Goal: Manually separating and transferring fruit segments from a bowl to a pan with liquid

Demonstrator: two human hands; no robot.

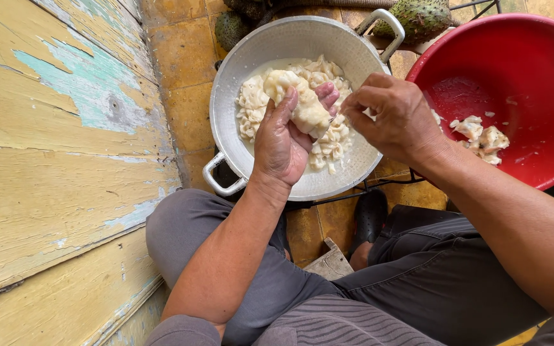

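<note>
Cupping pulp lump (297, 101), left hand (283, 138); right hand (395, 115) pinching it.

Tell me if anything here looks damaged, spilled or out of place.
Only the wooden wall on the left looks damaged: its yellow paint is peeling, with blue-green patches underneath. Nothing looks spilled; the white pulp sits inside the metal pan and red basin.
</note>
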